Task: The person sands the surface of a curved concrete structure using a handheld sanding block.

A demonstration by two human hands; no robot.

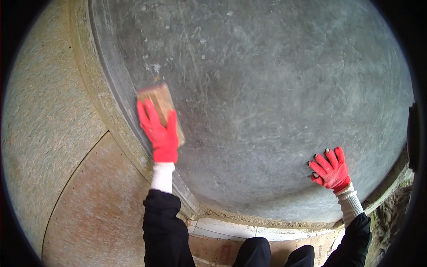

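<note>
My left hand, in a red glove with a white cuff, grips a flat rectangular wooden block. Two fingers lie over the block's left part and the thumb runs along its right side. The block rests on a smooth grey cement surface near that surface's left edge; a thin reddish strip shows at the block's far end, and its underside is hidden. To the right, my right hand leans on the same cement with fingers spread, holding nothing. Its red glove has bare or dark fingertips.
A raised border runs along the left side of the cement, with speckled tan paving beyond it. White tiles and brown cardboard lie by my knees. Rough soil shows at the lower right. Pale specks dot the cement beyond the block.
</note>
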